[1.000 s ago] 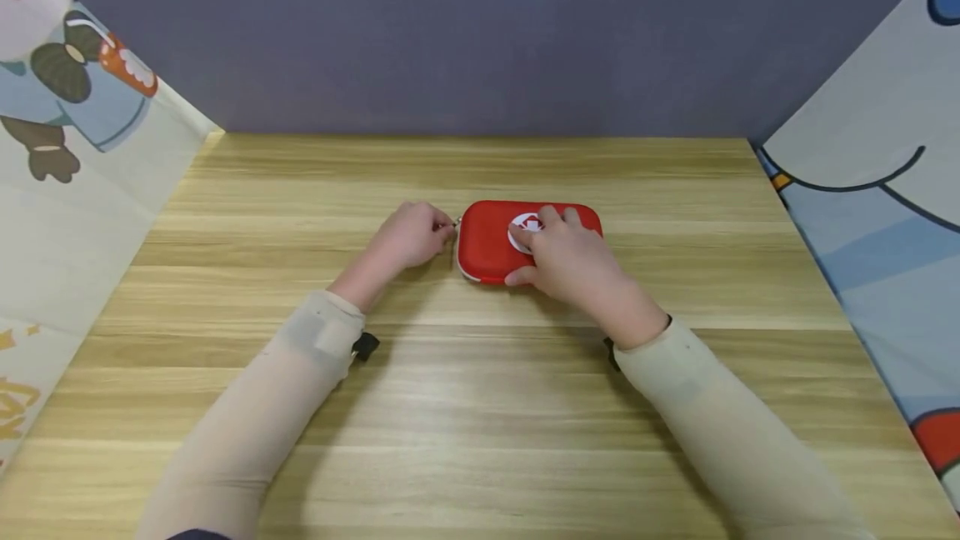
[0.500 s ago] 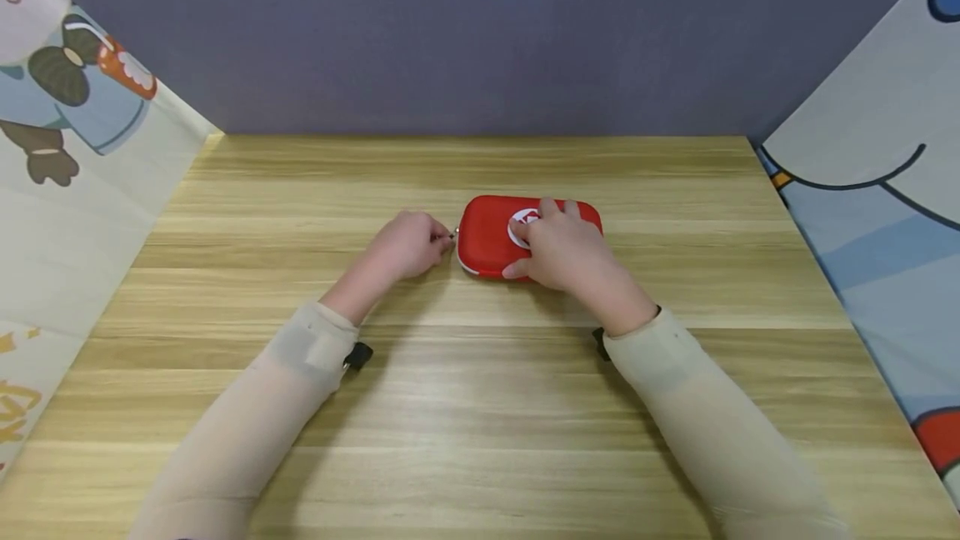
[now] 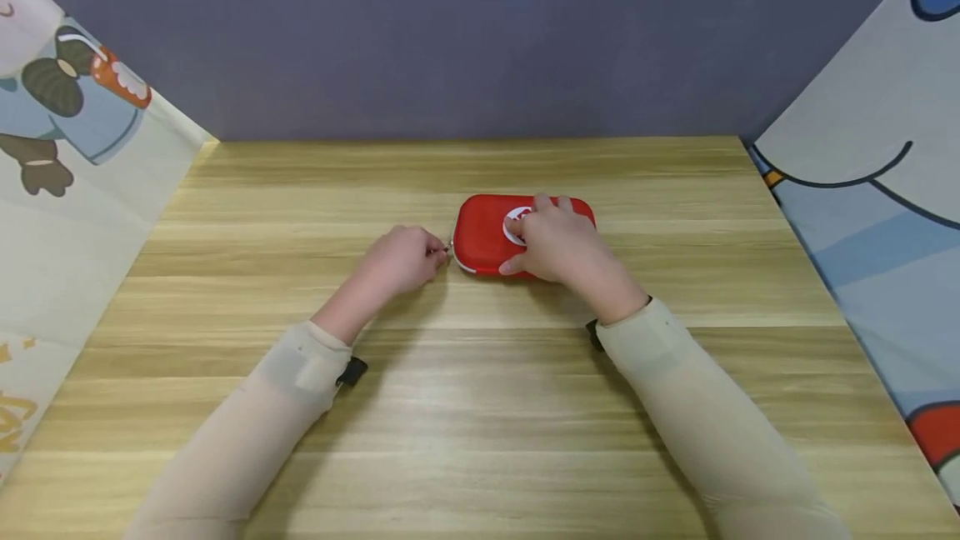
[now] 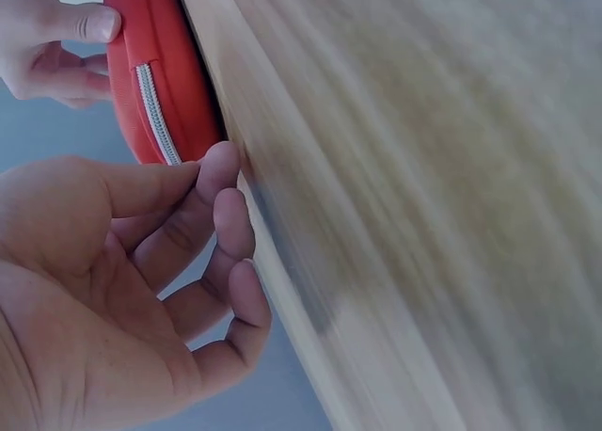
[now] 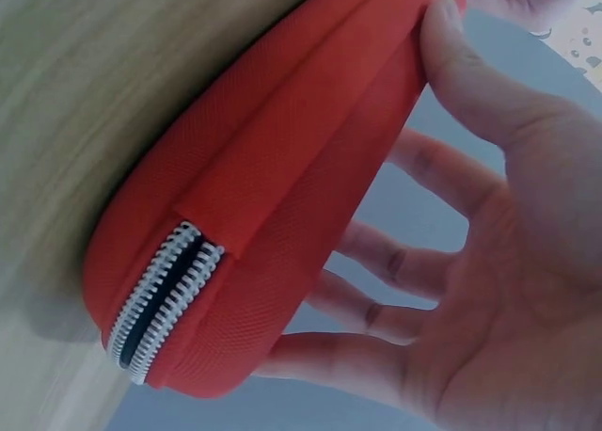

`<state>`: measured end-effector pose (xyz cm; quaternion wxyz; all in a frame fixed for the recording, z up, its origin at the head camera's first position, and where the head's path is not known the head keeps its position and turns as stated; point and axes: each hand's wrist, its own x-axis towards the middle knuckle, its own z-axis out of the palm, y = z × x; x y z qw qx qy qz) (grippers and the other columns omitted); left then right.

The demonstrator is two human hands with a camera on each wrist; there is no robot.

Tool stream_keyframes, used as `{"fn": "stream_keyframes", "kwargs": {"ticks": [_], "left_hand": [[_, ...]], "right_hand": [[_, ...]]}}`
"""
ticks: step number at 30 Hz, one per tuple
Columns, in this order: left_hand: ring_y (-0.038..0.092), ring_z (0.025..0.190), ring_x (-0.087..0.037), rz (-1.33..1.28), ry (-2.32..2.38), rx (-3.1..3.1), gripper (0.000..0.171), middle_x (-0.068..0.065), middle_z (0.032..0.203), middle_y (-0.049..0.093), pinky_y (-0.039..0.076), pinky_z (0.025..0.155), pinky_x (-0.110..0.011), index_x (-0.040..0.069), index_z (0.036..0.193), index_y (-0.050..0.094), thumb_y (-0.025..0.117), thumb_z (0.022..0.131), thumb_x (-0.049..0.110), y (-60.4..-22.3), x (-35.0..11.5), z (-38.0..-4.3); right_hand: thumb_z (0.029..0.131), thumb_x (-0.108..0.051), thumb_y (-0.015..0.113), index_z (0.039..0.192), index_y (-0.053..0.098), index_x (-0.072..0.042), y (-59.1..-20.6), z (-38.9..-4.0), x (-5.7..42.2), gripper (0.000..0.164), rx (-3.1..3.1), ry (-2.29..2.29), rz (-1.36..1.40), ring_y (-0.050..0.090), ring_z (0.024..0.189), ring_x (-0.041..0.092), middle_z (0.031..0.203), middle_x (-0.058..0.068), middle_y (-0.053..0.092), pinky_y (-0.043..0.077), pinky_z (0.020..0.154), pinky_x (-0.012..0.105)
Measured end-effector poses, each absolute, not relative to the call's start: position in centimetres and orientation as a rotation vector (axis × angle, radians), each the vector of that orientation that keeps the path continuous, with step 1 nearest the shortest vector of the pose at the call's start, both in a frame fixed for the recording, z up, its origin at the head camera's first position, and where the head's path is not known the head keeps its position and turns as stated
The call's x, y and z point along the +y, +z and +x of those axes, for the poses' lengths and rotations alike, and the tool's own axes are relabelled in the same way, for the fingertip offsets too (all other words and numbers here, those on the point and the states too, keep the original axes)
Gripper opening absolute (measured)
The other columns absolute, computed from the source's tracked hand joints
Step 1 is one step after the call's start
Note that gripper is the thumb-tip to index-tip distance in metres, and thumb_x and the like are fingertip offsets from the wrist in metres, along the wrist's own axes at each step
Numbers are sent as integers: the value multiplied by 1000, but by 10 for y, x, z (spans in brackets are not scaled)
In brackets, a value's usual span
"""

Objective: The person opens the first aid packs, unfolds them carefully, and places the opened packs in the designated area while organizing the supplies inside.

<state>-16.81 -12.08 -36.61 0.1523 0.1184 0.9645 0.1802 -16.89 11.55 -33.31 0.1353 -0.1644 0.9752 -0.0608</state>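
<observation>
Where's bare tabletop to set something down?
Free tabletop: strip between red case and back wall; wide patch between left forearm and right forearm, nearer the person; areas from each forearm out to the side walls. Crowded: the case's left end, where the left hand pinches at the zipper, and its top, under the right hand.

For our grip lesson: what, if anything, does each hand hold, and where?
Red case: left hand pinches its zipper pull; right hand holds it across the top.

Emblem (image 3: 513, 213) partly covered by right grip (image 3: 564, 247), sleeves (image 3: 247, 407) cropped
</observation>
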Motion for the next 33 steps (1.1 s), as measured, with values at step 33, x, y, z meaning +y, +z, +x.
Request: {"fn": "stream_keyframes", "kwargs": {"ticks": [33], "left_hand": [[54, 65, -13, 468, 496, 2720, 27, 2, 68, 63, 44, 64, -28, 13, 87, 77, 59, 107, 17, -357, -118, -144]], "right_hand": [[87, -52, 85, 127, 73, -28, -332, -168, 112, 49, 2825, -189, -445, 41, 143, 47, 143, 21, 52, 56, 100, 59]]}}
